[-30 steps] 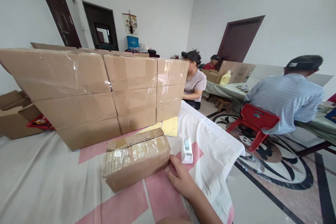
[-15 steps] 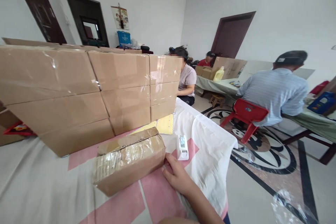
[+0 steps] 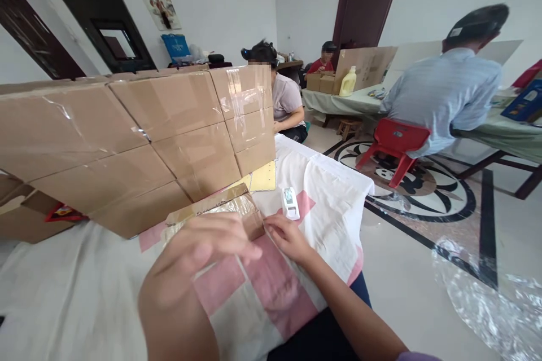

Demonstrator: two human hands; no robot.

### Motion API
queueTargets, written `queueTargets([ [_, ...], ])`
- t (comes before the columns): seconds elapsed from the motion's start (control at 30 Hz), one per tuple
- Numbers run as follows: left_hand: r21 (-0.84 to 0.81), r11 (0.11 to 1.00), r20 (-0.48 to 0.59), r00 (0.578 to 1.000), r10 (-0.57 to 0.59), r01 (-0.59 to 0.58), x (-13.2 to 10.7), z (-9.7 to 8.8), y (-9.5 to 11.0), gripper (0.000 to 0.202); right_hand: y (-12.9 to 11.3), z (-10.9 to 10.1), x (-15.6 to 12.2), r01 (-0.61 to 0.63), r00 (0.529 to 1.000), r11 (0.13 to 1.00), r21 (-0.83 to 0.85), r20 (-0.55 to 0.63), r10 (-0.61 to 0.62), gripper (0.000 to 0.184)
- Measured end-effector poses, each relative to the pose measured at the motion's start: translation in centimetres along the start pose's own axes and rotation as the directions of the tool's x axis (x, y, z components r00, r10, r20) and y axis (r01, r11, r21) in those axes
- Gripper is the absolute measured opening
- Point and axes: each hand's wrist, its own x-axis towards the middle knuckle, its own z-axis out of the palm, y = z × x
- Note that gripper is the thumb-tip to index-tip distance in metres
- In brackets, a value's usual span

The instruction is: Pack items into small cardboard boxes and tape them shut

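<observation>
A small cardboard box [image 3: 214, 208] wrapped in clear tape lies on the white and pink cloth [image 3: 271, 287] in front of me. My left hand [image 3: 199, 256] hovers over its near side, blurred, with the fingers stretched out to the right and nothing in them. My right hand [image 3: 287, 237] rests on the cloth at the box's right end, its fingertips pinched against the lower right corner. A small white device [image 3: 290, 203] lies just beyond that hand. Behind the small box stands a stack of large taped cartons [image 3: 148, 130].
A yellow sheet [image 3: 263, 177] lies under the stack's right end. Open cartons [image 3: 25, 214] sit at the far left. Other people sit at a green-covered table [image 3: 359, 102], one on a red chair [image 3: 398, 144]. Crumpled plastic film [image 3: 486, 287] lies on the floor at right.
My left hand has come up into view over the small box. My right hand has closed its fingertips on the box's right corner. The view has swung right and tilted.
</observation>
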Motion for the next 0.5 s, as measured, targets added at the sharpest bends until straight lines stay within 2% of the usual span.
queueTargets([
  [0.07, 0.007, 0.984, 0.031, 0.984, -0.177, 0.177, 0.9, 0.7, -1.1, 0.044, -0.1, -1.4, -0.6, 0.001, 0.99, 1.0, -0.015, -0.139, -0.003, 0.025],
  [0.1, 0.031, 0.968, 0.068, 0.966, -0.25, 0.248, 1.4, 1.2, -1.6, 0.04, -0.1, -2.3, -0.8, -0.031, 0.971, 0.999, -0.009, -0.239, 0.028, 0.023],
  [0.17, 0.092, 0.924, 0.168, 0.909, -0.382, 0.371, 2.4, 2.4, -3.0, 0.032, 0.1, -4.1, -1.1, -0.133, 0.884, 0.987, 0.088, -0.441, 0.158, 0.019],
  [0.23, 0.124, 0.868, 0.256, 0.829, -0.496, 0.481, 3.2, 3.8, -4.8, 0.031, 0.4, -5.9, -1.0, -0.196, 0.768, 0.94, 0.281, -0.552, 0.325, 0.016],
  [0.27, 0.124, 0.841, 0.291, 0.79, -0.539, 0.527, 3.5, 4.6, -5.8, 0.032, 0.5, -6.7, -0.8, -0.2, 0.727, 0.906, 0.373, -0.563, 0.392, 0.016],
  [0.33, 0.148, 0.786, 0.363, 0.707, -0.607, 0.6, 3.7, 6.3, -7.9, 0.036, 0.6, -8.1, 0.1, -0.201, 0.704, 0.852, 0.484, -0.534, 0.469, 0.018],
  [0.37, 0.198, 0.756, 0.381, 0.661, -0.646, 0.624, 3.7, 7.0, -8.9, 0.038, 0.5, -8.6, 0.8, -0.224, 0.715, 0.84, 0.494, -0.502, 0.487, 0.019],
  [0.43, 0.343, 0.682, 0.344, 0.589, -0.731, 0.646, 3.6, 8.4, -10.5, 0.037, 0.3, -9.5, 2.5, -0.354, 0.756, 0.82, 0.45, -0.378, 0.534, 0.02],
  [0.5, 0.457, 0.605, 0.238, 0.565, -0.79, 0.653, 3.5, 9.4, -11.5, 0.03, 0.0, -10.1, 4.5, -0.5, 0.768, 0.785, 0.366, -0.231, 0.597, 0.02],
])
